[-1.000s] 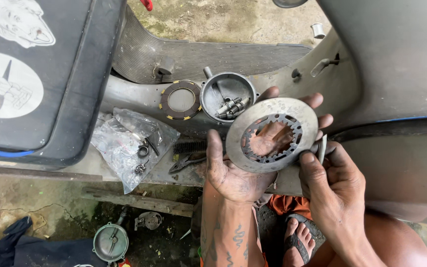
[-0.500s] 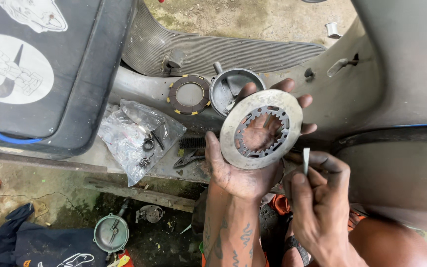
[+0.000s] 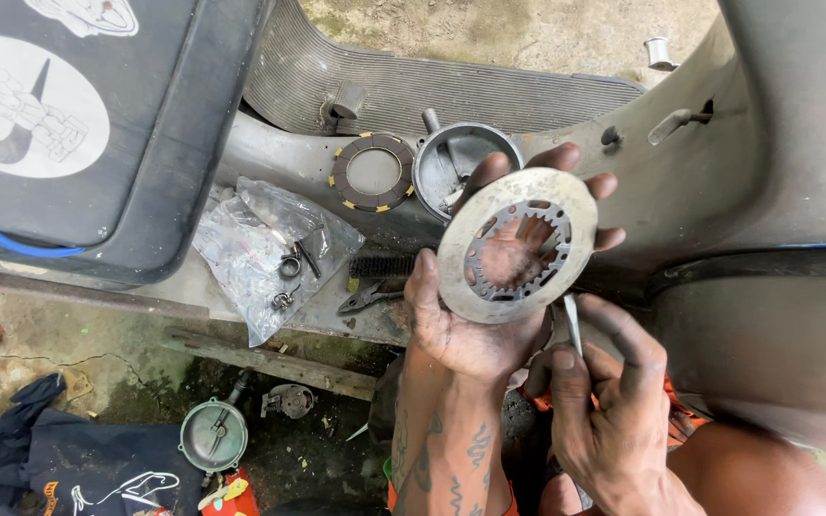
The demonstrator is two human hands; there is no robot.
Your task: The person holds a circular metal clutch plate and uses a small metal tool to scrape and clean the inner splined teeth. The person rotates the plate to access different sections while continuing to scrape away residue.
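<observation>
Cradling grip first, in the head view: the left hand (image 3: 475, 320) lies palm up with its fingers spread behind a round steel clutch plate (image 3: 518, 245), so that the fingertips (image 3: 566, 156) show past the plate's upper and right rim while the thumb presses its lower left edge. The plate is grey and worn, with a toothed opening in its middle through which the palm is seen; it tilts slightly and is held above the scooter's footboard (image 3: 432, 91). Just below it, the right hand (image 3: 609, 420) pinches a thin flat metal strip (image 3: 573, 323) between thumb and forefinger, the strip standing almost upright with its tip just under the plate's lower rim; whether it touches the plate I cannot tell.

On the grey body of the scooter, to the left of the plate, lies a dark friction disc (image 3: 372, 172) with yellow marks at its rim, and beside it a round metal cup (image 3: 456, 167) holding small parts. Lower left of these a clear plastic bag (image 3: 265, 253) with small springs and rings rests on the ledge, near a black wire brush (image 3: 382, 265) and pliers (image 3: 367, 298). The black seat (image 3: 78, 134) fills the upper left. On the dirt floor below sits a round greenish cover (image 3: 213, 436) beside dark cloth (image 3: 59, 459).
</observation>
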